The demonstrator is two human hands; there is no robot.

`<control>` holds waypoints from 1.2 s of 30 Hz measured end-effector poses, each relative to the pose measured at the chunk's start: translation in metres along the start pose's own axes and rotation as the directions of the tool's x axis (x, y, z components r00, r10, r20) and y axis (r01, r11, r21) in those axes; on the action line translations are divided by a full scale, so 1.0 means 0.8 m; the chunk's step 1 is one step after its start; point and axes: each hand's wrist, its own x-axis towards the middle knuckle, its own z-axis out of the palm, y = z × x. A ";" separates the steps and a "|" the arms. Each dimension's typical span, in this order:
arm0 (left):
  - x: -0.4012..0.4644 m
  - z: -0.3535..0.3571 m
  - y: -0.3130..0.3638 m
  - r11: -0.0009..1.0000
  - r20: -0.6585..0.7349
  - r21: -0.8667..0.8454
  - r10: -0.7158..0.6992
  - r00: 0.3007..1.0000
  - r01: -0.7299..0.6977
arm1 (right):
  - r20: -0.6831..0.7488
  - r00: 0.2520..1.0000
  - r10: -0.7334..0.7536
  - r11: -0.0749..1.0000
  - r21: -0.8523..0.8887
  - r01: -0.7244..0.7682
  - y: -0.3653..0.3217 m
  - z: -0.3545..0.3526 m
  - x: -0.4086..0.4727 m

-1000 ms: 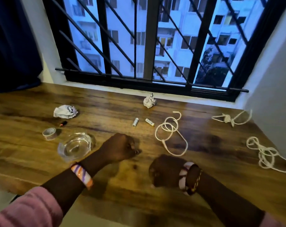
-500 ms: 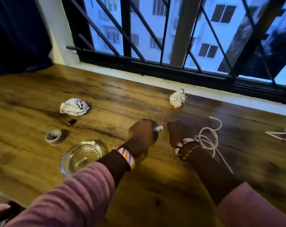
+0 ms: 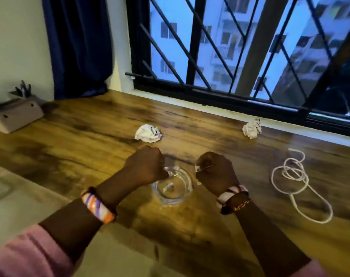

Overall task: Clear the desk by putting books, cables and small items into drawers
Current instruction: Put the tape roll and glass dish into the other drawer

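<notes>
Wooden desk (image 3: 80,140) under barred window. Glass ashtray (image 3: 171,187) near front edge, small item inside. Left hand (image 3: 146,168) fisted over its rim, contents unclear. Right hand (image 3: 216,172) curled round small white battery (image 3: 198,168). White cable (image 3: 296,180) coiled to right; two crumpled papers (image 3: 148,133) behind.

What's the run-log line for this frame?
left hand: fisted at clear glass ashtray rim | right hand: grips small white item | white cable: on desk

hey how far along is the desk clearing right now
Early. Nothing visibly put away; no drawer in view. In hand: the right hand grips a small white item, the left hand is curled at the glass ashtray. Left: two crumpled papers and the white cord.
</notes>
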 end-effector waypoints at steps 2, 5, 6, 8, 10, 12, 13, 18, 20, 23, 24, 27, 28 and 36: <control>-0.017 0.024 -0.007 1.000 -0.043 0.000 0.012 0.999 -0.012 | -0.057 0.998 0.017 0.997 0.077 -0.013 -0.016 0.015 -0.017; -0.038 0.058 -0.007 0.999 -0.108 0.043 0.029 0.994 -0.025 | -0.106 0.994 -0.022 0.996 0.081 0.031 -0.020 0.034 -0.043; -0.041 0.064 -0.009 0.998 -0.128 0.059 0.039 0.991 -0.031 | -0.108 0.993 -0.039 0.997 0.059 0.045 -0.021 0.038 -0.051; -0.044 0.067 -0.013 0.995 -0.140 0.092 0.059 0.988 -0.047 | -0.112 0.992 -0.053 0.998 -0.034 0.050 -0.022 0.045 -0.061; -0.045 0.067 -0.020 0.991 -0.146 0.116 0.088 0.985 -0.072 | -0.115 0.989 -0.092 0.981 -0.179 0.070 -0.025 0.050 -0.071; -0.051 0.069 -0.029 0.989 -0.162 0.114 0.111 0.981 -0.093 | -0.090 0.989 -0.117 0.952 -0.294 0.086 -0.028 0.056 -0.082; -0.054 0.071 -0.034 0.988 -0.166 0.108 0.123 0.978 -0.106 | -0.077 0.990 -0.116 0.941 -0.326 0.085 -0.030 0.059 -0.087; -0.070 0.089 -0.049 0.986 -0.125 0.033 0.166 0.978 -0.164 | 0.022 0.996 -0.086 0.919 -0.385 0.088 -0.033 0.058 -0.099; -0.068 0.094 -0.049 0.982 -0.126 0.009 0.191 0.973 -0.191 | 0.084 0.990 -0.111 0.904 -0.405 0.135 -0.033 0.054 -0.101; -0.056 0.097 -0.041 0.977 -0.135 -0.006 0.209 0.968 -0.212 | 0.138 0.987 -0.085 0.906 -0.402 0.134 -0.021 0.043 -0.102; -0.049 0.098 -0.037 0.975 -0.126 0.012 0.220 0.967 -0.220 | 0.171 0.984 -0.045 0.901 -0.419 0.114 -0.017 0.040 -0.100; -0.028 0.104 -0.016 0.958 -0.067 0.081 0.281 0.957 -0.276 | 0.316 0.938 0.139 0.808 -0.584 0.077 0.001 0.029 -0.088; -0.022 0.106 -0.005 0.949 -0.044 0.101 0.304 0.952 -0.299 | 0.327 0.926 0.188 0.793 -0.607 0.053 0.007 0.023 -0.086; -0.012 0.105 0.146 0.875 -0.193 0.205 0.476 0.858 -0.439 | 0.288 0.947 0.141 0.849 -0.528 0.034 0.092 -0.061 -0.100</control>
